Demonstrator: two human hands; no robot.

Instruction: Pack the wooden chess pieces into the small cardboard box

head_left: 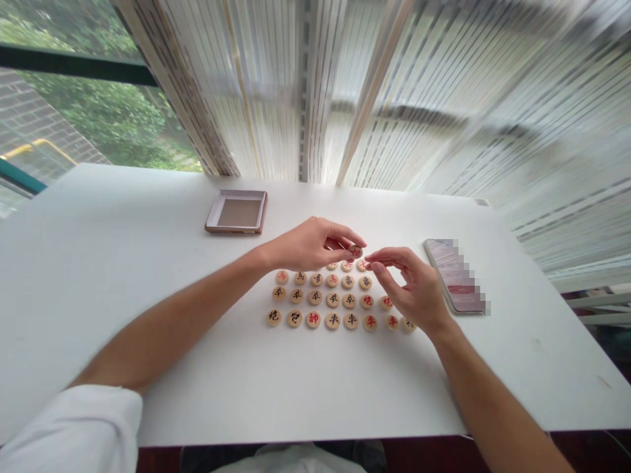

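My left hand [320,242] reaches over the back row and pinches a Chinese chess piece [355,251] with a red character between thumb and fingers. Just to its right hovers my right hand [411,286], fingers half bent and thumb a little apart, with nothing visible in it. Its fingertips are close to a red-lettered piece [362,265] in the back row. Round wooden pieces lie in rows below, among them a red piece [313,319] and a black piece [273,318] in the front row. My hands hide parts of the back and right-hand rows.
An open shallow box [210,220] stands at the back left of the white table [207,394]. A phone [451,279], partly blurred out, lies to the right of my right hand. Behind the table are blinds [276,85] and a window with greenery.
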